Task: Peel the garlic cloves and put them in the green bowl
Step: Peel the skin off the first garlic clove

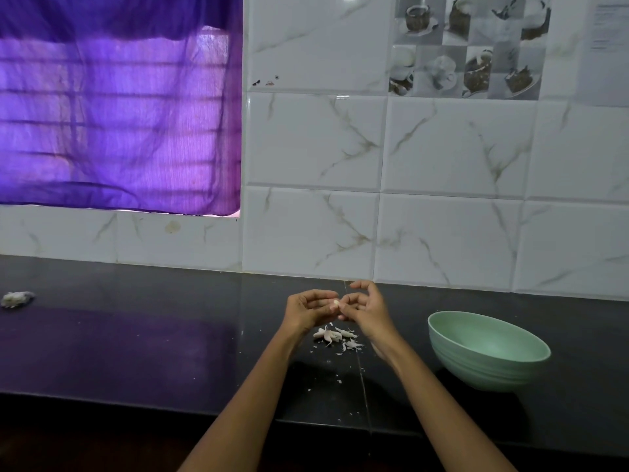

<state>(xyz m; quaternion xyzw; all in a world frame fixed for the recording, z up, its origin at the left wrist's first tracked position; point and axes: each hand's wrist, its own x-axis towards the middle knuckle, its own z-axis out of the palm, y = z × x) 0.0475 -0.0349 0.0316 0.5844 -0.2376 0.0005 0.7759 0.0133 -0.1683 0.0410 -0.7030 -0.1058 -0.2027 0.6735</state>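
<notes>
1. At the far left of the dark countertop [136, 335] lay a small whitish clump [17, 298], well apart from everything else; what it was could not be told.
2. Above it, a purple curtain [119, 114] hung over a window, with horizontal bars showing faintly through the cloth.
3. To the right of the curtain, a wall of white marbled tiles [442, 148] ran down to the back edge of the counter.
4. Near the middle of the counter, the left hand [308, 311] was raised above the surface, palm turned inward, its fingers curled and its fingertips pinching a small pale garlic clove [335, 303].
5. The clove sat between the two hands, held clear of the counter.
6. The right hand [366, 310] met the left at the clove, its thumb and forefinger closed on it while the other fingers arched loosely above.
7. Just below the hands, a scatter of white garlic peels [337, 337] lay on the counter, with smaller flakes trailing toward the front edge.
8. Farther right, near the right forearm but not touching it, stood the green bowl [490, 366], upright; no cloves could be seen in the part of its inside that showed.
</notes>
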